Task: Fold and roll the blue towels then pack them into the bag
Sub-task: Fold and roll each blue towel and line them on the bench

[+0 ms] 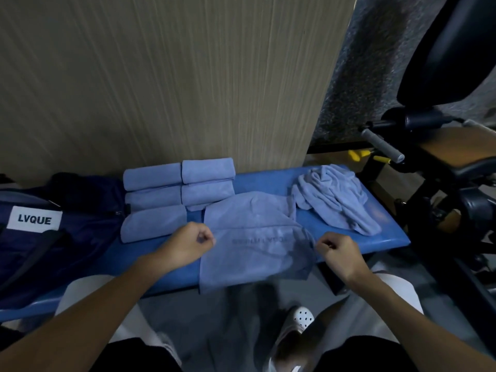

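Bag (67, 237) of dark navy cloth, with a white label (34, 219) reading LVQUE, lies at the far left of the blue counter (264, 181). Just beside it sit five rolled towels (153, 176), pale blue, packed touching one another: two pairs toward the wood-grain wall (188, 76) and a single roll nearer the person. The left hand (192, 244) comes next, its fingers clenched round the left edge of a spread towel (255, 224). This towel lies partly folded on the middle of the counter, faint lettering across it, and its near part hangs over the front edge. The right hand (335, 253) pinches the towel's right edge with curled fingers. Beyond that hand, toward the counter's right end, a crumpled heap of towels (335, 200) rests apart from the spread one. Black exercise equipment (442, 162) stands at the far right. Below the counter, between the forearms, a white perforated shoe (302, 316) shows on the floor.
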